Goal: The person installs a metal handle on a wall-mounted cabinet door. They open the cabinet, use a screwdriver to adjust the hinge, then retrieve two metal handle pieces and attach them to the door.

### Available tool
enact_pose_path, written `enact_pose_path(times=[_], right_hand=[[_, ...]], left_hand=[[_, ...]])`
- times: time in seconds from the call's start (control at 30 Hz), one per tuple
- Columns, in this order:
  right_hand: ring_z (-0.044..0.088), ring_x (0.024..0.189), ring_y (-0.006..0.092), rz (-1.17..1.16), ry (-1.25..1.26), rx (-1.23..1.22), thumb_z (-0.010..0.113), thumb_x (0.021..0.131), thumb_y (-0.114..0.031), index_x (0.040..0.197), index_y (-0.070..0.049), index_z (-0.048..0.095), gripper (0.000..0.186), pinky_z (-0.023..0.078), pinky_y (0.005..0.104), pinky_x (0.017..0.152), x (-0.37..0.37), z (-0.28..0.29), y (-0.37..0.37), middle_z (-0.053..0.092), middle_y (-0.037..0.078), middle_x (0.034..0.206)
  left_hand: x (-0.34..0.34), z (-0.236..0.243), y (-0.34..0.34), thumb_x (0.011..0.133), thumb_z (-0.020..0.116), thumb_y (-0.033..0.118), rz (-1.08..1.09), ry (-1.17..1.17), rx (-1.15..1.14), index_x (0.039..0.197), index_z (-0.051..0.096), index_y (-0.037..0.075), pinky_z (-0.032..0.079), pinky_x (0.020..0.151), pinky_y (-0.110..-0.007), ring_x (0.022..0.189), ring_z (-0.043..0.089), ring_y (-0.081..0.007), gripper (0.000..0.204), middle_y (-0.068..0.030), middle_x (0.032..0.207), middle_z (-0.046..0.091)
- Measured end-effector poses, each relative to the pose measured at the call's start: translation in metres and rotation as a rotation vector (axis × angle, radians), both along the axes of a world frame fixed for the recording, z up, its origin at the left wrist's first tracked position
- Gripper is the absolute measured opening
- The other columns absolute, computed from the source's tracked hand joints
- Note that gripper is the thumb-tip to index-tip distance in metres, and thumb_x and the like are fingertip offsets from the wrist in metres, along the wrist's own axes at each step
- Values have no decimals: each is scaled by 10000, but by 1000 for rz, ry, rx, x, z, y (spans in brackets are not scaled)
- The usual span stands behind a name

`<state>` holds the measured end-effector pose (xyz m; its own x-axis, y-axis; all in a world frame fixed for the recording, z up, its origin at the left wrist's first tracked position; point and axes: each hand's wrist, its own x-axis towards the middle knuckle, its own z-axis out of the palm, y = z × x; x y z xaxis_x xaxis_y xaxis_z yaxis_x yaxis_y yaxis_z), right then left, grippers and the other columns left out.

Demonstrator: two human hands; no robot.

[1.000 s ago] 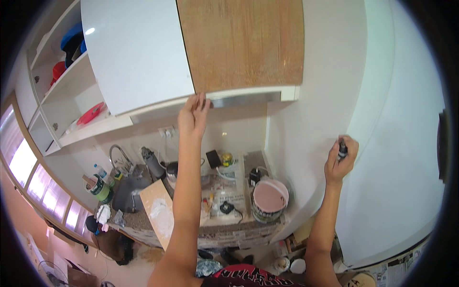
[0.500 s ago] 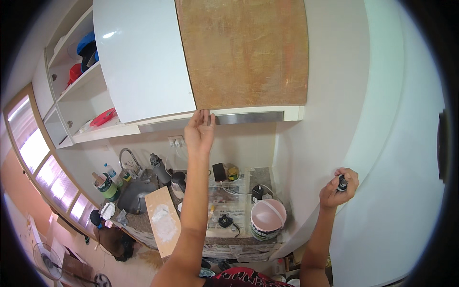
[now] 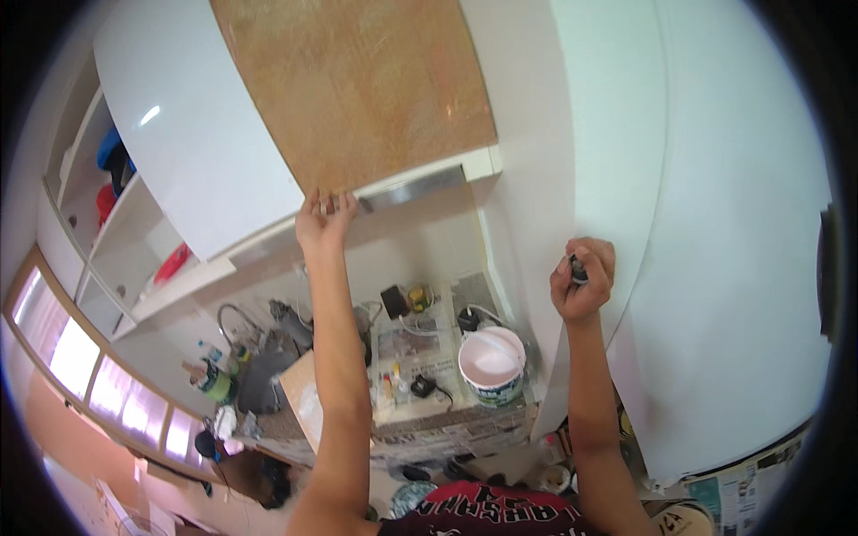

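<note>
At the bottom edge of the upper cabinet's brown wooden door (image 3: pixel 364 89), my left hand (image 3: pixel 323 223) has its fingertips curled against the edge, above a metal strip (image 3: pixel 413 187). A glossy white door (image 3: pixel 183 125) is directly left of the wooden one. My right hand (image 3: pixel 581 277) is closed round a small dark cylindrical object (image 3: pixel 578 268), largely hidden by the fingers, in front of the pale wall at the right.
Below are a newspaper-covered counter (image 3: pixel 402 348) with a pale pink paint bucket (image 3: pixel 487 362), chargers and cables, a steel sink (image 3: pixel 259 384) and a leaning board (image 3: pixel 302 393). Open shelves (image 3: pixel 125 228) and a window (image 3: pixel 76 357) stand left; a large white panel (image 3: pixel 724 268) fills the right.
The view has shifted, moving the cabinet leftward in the picture. My left hand stays at the wooden door's lower edge; my right hand dipped, then rose again, still holding the dark object.
</note>
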<state>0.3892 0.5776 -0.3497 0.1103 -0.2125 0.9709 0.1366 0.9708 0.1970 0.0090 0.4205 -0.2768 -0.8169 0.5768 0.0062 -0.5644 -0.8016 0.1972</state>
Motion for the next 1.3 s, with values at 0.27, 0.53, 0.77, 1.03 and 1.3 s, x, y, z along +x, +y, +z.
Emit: enact_pose_path(times=[0.27, 0.53, 0.77, 1.03, 1.3], right_hand=[[653, 838, 332, 12, 36, -36, 677, 998, -133, 1264, -23, 526, 325, 546, 453, 692, -17, -8, 3, 648, 161, 1070], [637, 819, 329, -9, 44, -9, 690, 969, -97, 1233, -25, 519, 322, 531, 449, 674, -1, 13, 1, 644, 164, 1052], [636, 805, 330, 30, 59, -5, 683, 953, -65, 1238, -11, 507, 339, 528, 443, 666, 0, 8, -5, 640, 171, 1053], [634, 797, 331, 47, 69, 10, 688, 952, -69, 1251, -8, 513, 352, 529, 445, 664, -3, 12, -5, 639, 174, 1061], [634, 797, 331, 55, 65, 3, 690, 940, -57, 1243, -10, 513, 355, 532, 443, 666, 1, 10, -4, 640, 172, 1055]], left_hand=[[-39, -19, -15, 1052, 659, 163, -11, 124, -17, 1412, 506, 45, 454, 1057, -526, 1252, 458, -299, 409, -103, 1271, 451], [9, -14, -26, 1028, 717, 377, 99, 439, -167, 1397, 535, 161, 415, 1090, -553, 1365, 431, -260, 465, -14, 1409, 501], [22, -20, -31, 1039, 701, 412, 197, 526, -308, 1394, 486, 244, 499, 954, -483, 1187, 514, -214, 447, 28, 1364, 552], [46, -15, -42, 1047, 696, 411, 266, 572, -297, 1378, 498, 231, 466, 944, -395, 1136, 542, -193, 425, 27, 1319, 582], [101, -12, -59, 1042, 714, 381, 348, 640, -288, 1368, 490, 195, 445, 954, -369, 1118, 567, -177, 437, -7, 1284, 595]])
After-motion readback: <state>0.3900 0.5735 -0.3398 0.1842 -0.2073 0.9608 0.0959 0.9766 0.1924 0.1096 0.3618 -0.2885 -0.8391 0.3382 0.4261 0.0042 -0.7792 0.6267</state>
